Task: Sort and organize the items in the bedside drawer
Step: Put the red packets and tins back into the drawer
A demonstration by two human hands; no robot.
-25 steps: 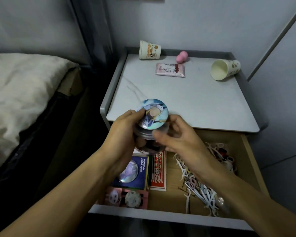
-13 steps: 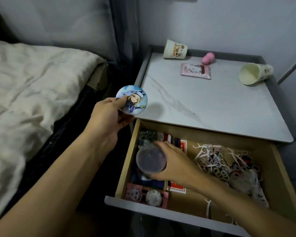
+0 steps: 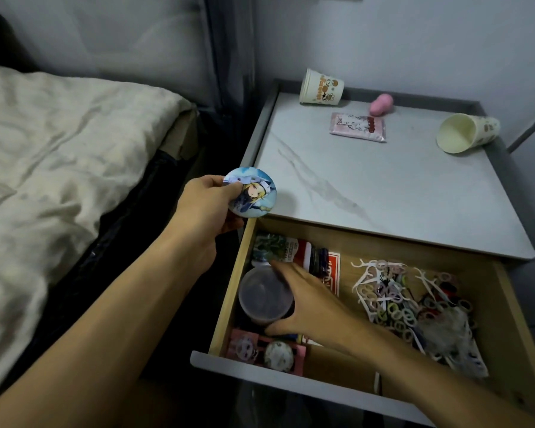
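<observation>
While the drawer stands pulled out across the lower right of the frame, both hands are busy. Left hand, centre frame, just off the left edge of the worktop: its grip is pinched on a round badge, thumb across the printed cartoon face, fingers tucked behind. The badge is held up in the air, above the drawer's back left corner.

Down to the right hand, and it's inside the drawer, grip clamped round a clear tub, thumb at the near side, fingers wrapped over the far side. The tub has no lid on and something dark inside. It sits at the left side of the drawer; whether it rests on the things beneath, I cannot tell.

Nearer the drawer front, a pink card carries two small round badges. A red and white pack lies just beyond the right hand. Filling the drawer's right half is a tangle of hair ties and floss picks.

Up on the worktop, a printed paper cup at the back left, a pink packet lying flat, a pink sponge behind it, and a second cup tipped on its side at the right edge. Rumpled bed fills the left of the frame.
</observation>
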